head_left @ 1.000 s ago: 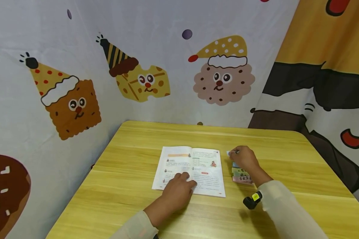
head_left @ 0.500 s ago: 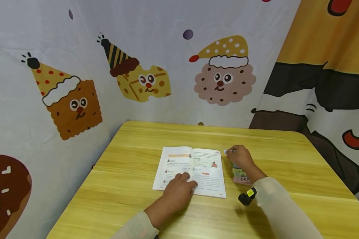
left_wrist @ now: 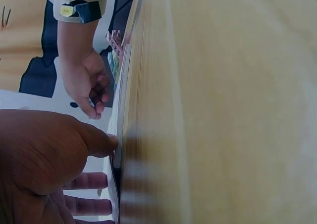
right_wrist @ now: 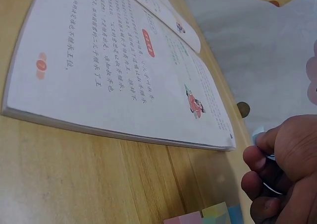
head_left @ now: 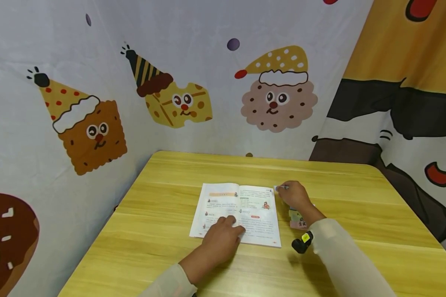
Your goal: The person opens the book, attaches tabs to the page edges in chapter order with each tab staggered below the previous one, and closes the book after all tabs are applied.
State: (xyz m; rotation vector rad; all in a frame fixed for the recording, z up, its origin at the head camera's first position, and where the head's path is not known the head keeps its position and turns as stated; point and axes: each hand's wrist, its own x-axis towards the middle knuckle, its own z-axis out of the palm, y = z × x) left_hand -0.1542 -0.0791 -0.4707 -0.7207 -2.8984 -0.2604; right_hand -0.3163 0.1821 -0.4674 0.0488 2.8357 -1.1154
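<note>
Room lies left of the book (head_left: 254,208); coloured pads (head_left: 296,220) obstruct right.

- Slip (right_wrist: 257,133) pinched by right hand (head_left: 296,194): pale blue.
- Book (head_left: 258,231) under left hand (head_left: 221,237): white, black-printed, orange-red label (right_wrist: 148,43).
- Papers (right_wrist: 183,219) near right-hand pinch: pink, yellow-green, blue.

right hand (head_left: 295,196) | moved left | pinched pale slip (head_left: 276,188) | nearer book's (head_left: 241,206) upper-right corner

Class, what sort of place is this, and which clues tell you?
Probably a study or activity corner: an open printed book lies on a wood-grain table, before a cloth backdrop printed with cartoon characters.
</note>
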